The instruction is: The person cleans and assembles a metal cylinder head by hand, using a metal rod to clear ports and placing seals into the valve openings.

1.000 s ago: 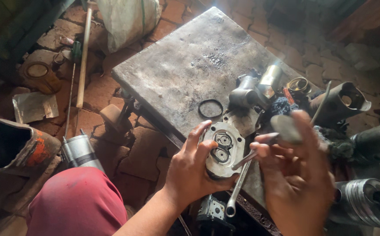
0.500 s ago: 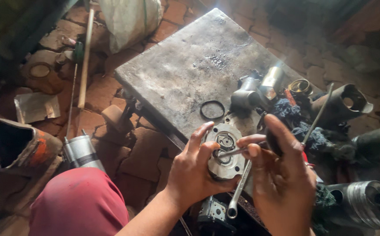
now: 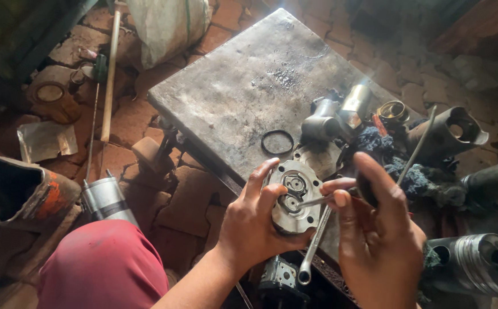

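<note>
My left hand [image 3: 255, 223] grips a round metal pump housing [image 3: 295, 191] with two gear bores in its face, held above the near edge of the steel plate. My right hand [image 3: 375, 240] holds a dark-handled screwdriver [image 3: 323, 199] whose thin shaft points left into the lower bore of the housing. A combination wrench [image 3: 313, 252] lies under both hands, its ring end toward me.
A grey steel plate [image 3: 249, 86] serves as the work surface. On it lie a black rubber ring [image 3: 277, 142], metal fittings [image 3: 332, 117], a blue rag [image 3: 409, 171] and dark cylinders [image 3: 446, 131]. Pistons [image 3: 478, 263] lie at right. A silver cylinder [image 3: 105, 200] stands on the brick floor.
My right hand has moved left and down, bringing the screwdriver tip into the housing's bore. The left hand has kept its hold on the housing.
</note>
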